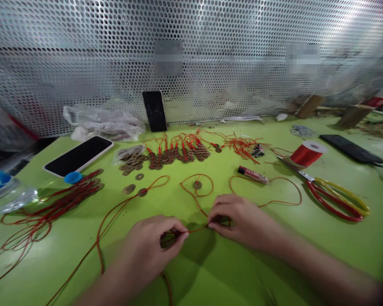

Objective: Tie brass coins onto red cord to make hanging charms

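While my left hand point(150, 240) and right hand point(232, 214) are held close together over the green tabletop point(245, 276), a thin red cord point(197, 230) spans the gap between them, front and centre. Condition of fingers: left thumb and forefinger pressed together on the cord; right thumb and fingertips pinching it at the other end of the span.

Just beyond, a holed coin point(197, 185) lies within a loop of cord, from which a strand leads down to my right fingers. To its left, a second coin point(142, 192) is strung on doubled cord, with loose coins point(129, 189) beside it. Farther back, corded coins point(178, 155) overlap in a row; cut red strands point(241, 146) lie to their right.

Right side: a black-capped tube point(253, 175), its label lettering too small to read; scissors point(306, 176) with one red and one yellow handle; a red spool point(306, 155) by the blades; a dark phone point(351, 148).

Left side: a coin bundle point(73, 193); a blue cap point(73, 177); a clear bottle point(15, 197), blue label not legible; a flat phone point(79, 155).

At the rear, an upright phone point(155, 111) stands before a perforated panel point(210, 25) bearing two blurred, unreadable patches point(168, 58).
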A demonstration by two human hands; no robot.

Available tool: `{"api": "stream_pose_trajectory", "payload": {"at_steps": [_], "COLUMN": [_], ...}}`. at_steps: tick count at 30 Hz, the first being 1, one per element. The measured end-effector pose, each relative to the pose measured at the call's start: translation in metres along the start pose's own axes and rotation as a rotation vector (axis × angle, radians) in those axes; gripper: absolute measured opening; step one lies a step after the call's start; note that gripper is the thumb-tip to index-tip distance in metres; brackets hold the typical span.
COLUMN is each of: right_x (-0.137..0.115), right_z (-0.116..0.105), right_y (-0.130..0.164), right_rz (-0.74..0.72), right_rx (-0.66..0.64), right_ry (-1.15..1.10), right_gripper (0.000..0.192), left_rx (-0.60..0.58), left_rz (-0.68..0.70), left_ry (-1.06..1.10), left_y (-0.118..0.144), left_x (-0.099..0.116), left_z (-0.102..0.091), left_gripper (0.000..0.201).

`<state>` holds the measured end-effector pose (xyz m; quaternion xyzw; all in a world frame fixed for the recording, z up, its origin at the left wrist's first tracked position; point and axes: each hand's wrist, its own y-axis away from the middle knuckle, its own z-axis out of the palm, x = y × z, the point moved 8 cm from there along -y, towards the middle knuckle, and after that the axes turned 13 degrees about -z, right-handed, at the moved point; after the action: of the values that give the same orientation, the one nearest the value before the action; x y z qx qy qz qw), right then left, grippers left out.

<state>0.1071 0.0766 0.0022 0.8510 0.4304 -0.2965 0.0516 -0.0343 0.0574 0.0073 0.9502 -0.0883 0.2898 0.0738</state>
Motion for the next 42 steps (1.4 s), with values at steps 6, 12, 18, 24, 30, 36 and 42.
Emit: {"api": "stream_pose_trajectory", "payload": {"at_steps": [6, 12, 18, 24, 30, 36, 42], "right_x": [0.001, 0.0, -0.001, 0.0, -0.002, -0.002, -0.001], "right_z": [0.001, 0.0, -0.001, 0.0, -0.001, -0.001, -0.002], "right_y": [0.0, 0.0, -0.002, 0.0, -0.002, -0.002, -0.001], "right_rz": [-0.004, -0.014, -0.013, -0.016, -0.016, -0.019, -0.024], "right_rx": [-0.001, 0.006, -0.001, 0.01, 0.002, 0.012, 0.034], "right_ry": [0.016, 0.009, 0.014, 0.008, 0.013, 0.015, 0.03], "right_gripper": [0.011, 0.011, 0.01, 0.01, 0.011, 0.01, 0.009], "left_rx": [-0.025, -0.017, 0.006, 0.01, 0.002, 0.033, 0.08], "left_rz": [-0.017, -0.012, 0.005, 0.021, 0.044, 0.136, 0.195], "left_ry": [-0.038, -0.048, -0.044, -0.078, -0.117, -0.183, -0.24], "left_y": [0.001, 0.0, 0.002, 0.003, 0.004, 0.007, 0.009], "left_x": [-0.001, -0.001, 0.0, 0.002, 0.003, 0.01, 0.013], "left_z": [0.002, 0.001, -0.002, 0.0, 0.001, 0.0, -0.001], "left_gripper": [0.015, 0.014, 0.013, 0.014, 0.014, 0.014, 0.014]}}
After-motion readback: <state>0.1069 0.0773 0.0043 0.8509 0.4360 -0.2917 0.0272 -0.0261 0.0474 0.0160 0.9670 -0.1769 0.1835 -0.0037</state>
